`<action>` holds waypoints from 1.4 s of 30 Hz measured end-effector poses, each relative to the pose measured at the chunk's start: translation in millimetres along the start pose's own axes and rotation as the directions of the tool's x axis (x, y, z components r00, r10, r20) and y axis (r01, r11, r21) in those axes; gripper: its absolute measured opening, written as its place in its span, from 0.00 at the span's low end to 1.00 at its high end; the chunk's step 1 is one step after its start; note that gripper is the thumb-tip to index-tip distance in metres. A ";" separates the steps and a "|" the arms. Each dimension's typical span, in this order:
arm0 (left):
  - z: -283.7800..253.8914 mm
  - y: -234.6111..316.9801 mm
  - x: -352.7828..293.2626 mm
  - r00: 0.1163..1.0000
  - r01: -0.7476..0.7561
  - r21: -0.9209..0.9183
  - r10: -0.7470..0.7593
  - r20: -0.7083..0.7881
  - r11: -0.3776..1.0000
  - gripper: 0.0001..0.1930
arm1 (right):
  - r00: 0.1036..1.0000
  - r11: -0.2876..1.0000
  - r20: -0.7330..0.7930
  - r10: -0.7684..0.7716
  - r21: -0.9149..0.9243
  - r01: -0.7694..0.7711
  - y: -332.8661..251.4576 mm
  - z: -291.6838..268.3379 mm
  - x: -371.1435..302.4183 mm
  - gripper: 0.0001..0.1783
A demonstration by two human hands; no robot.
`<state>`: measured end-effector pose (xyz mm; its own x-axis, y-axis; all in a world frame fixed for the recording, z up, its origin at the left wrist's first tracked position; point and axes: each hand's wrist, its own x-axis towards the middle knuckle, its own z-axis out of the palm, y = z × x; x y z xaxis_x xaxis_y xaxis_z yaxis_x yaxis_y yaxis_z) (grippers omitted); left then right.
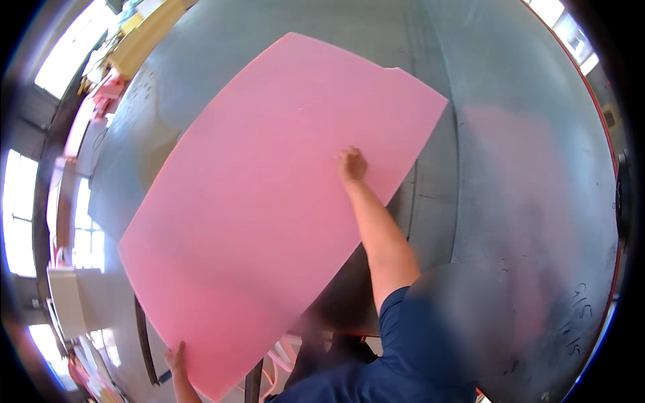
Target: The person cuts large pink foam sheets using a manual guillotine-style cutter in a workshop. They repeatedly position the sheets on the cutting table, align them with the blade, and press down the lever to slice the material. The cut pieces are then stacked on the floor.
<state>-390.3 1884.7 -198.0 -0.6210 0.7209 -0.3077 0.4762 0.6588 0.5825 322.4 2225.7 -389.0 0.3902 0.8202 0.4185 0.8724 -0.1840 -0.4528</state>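
Note:
A large pink sheet [262, 168], four-sided with a small notch in its far edge, lies slanted over a grey tabletop [430, 221]. Its near corner juts past the table toward me. At that near left edge my left hand [177, 361] is closed on the sheet, thumb on top and the other fingers hidden. My right hand [352, 165] reaches over the sheet's right half with its fingers curled in. Whether a small thing is pinched in those fingers, I cannot make out.
To the right the grey surface carries dark handwritten marks and a pink reflection. A dark strip [144, 339] lies at the lower left. Yellow blocks [151, 37] and pink scraps [107, 94] line the far left. A dark table leg [253, 383] stands below the near edge.

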 end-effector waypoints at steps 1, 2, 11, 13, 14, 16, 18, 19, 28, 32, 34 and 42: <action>1.2 -1.2 4.0 1.000 0.001 0.009 -0.001 0.026 1.000 0.20 | 0.998 0.999 -0.045 -0.039 0.026 0.040 15.2 6.1 2.3 0.10; -2.5 -6.5 5.5 0.999 0.012 0.022 -0.013 0.035 1.000 0.20 | 1.000 0.999 -0.027 -0.009 0.043 0.010 24.7 1.0 9.2 0.10; 8.7 18.6 -7.9 0.993 0.084 0.165 -0.069 -0.097 0.983 0.22 | 0.852 0.868 -0.192 0.488 0.003 -0.497 127.9 -82.1 70.3 0.07; 9.7 22.4 -7.4 0.992 0.098 0.217 -0.078 -0.101 0.971 0.22 | 0.878 0.884 -0.144 0.457 -0.033 -0.466 130.4 -83.4 84.2 0.08; 7.1 23.6 -5.0 0.991 0.105 0.245 -0.081 -0.105 0.964 0.22 | 0.888 0.891 -0.118 0.444 -0.049 -0.452 130.6 -79.6 87.3 0.08; 0.0 9.9 -1.8 0.994 0.086 0.206 -0.068 -0.090 0.975 0.21 | 0.924 0.920 -0.084 0.374 -0.092 -0.381 126.7 -69.1 91.8 0.08; -5.6 -2.0 2.3 0.997 0.052 0.211 -0.037 -0.071 0.976 0.19 | 0.964 0.955 -0.078 0.256 -0.134 -0.264 136.4 -53.5 89.5 0.09; -6.4 -6.9 4.8 0.998 0.024 0.232 -0.011 -0.059 0.972 0.19 | 0.981 0.971 -0.093 0.170 -0.153 -0.183 150.0 -47.2 88.0 0.09; 12.8 38.1 -20.6 0.979 0.164 0.309 -0.116 -0.168 0.937 0.17 | 0.991 0.989 0.041 -0.125 0.091 0.121 26.8 43.4 155.0 0.08; 8.5 38.4 -30.0 0.971 0.170 0.243 -0.121 -0.206 0.955 0.19 | 0.976 0.963 0.111 -0.188 0.217 0.161 -39.0 86.7 173.9 0.07; 3.9 36.9 -32.5 0.980 0.117 0.248 -0.071 -0.187 0.962 0.19 | 0.961 0.967 0.171 -0.217 0.175 0.187 -48.6 100.3 180.6 0.08; 13.1 44.7 -33.0 0.969 0.197 0.242 -0.153 -0.192 0.950 0.19 | 0.962 0.961 0.104 -0.252 0.140 0.237 -44.8 120.5 186.0 0.11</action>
<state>-340.4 1893.2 -171.6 -0.7941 0.5571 -0.2430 0.4804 0.8202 0.3107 320.4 2451.8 -385.7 0.1246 0.8917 0.4352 0.8898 0.0936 -0.4466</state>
